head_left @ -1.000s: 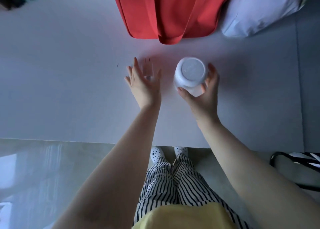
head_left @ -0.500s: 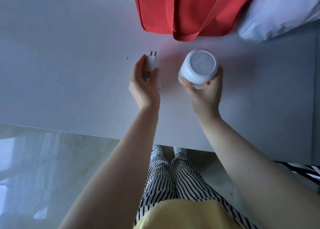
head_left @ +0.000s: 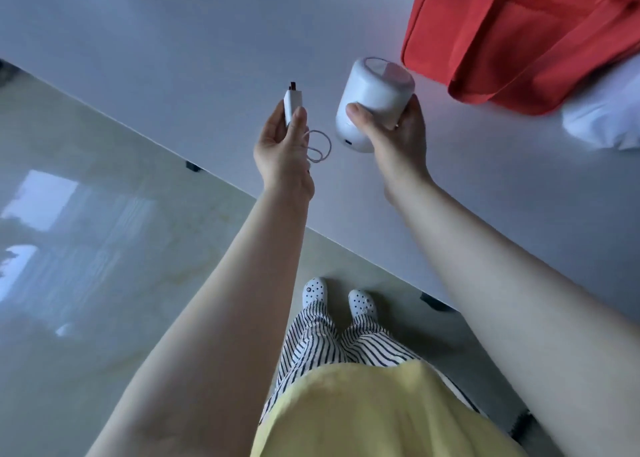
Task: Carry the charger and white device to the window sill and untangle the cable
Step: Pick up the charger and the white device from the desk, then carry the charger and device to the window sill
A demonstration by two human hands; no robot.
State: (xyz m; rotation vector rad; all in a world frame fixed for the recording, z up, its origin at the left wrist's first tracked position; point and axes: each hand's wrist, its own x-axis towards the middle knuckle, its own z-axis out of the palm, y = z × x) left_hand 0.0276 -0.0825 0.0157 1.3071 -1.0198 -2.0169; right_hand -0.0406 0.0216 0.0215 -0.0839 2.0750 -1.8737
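My left hand (head_left: 282, 148) holds a small white charger (head_left: 292, 105) between thumb and fingers, its prongs pointing away from me. A thin white cable (head_left: 320, 148) hangs from that hand in a loose loop. My right hand (head_left: 394, 134) grips a white cylindrical device (head_left: 372, 101) from below, tilted on its side, with a small port facing me. Both objects are lifted off the white table (head_left: 173, 41). No window sill is in view.
A red fabric bag (head_left: 519, 34) lies on the table at the upper right, with a white pillow-like bundle (head_left: 606, 120) beside it. The table's edge runs diagonally across the view. Glossy pale floor (head_left: 86, 248) spreads to the left, and my striped trousers and white shoes are below.
Both hands have lifted the charger and the device off the table. The cable now dangles in a loop. The view has swung so the table sits diagonally.
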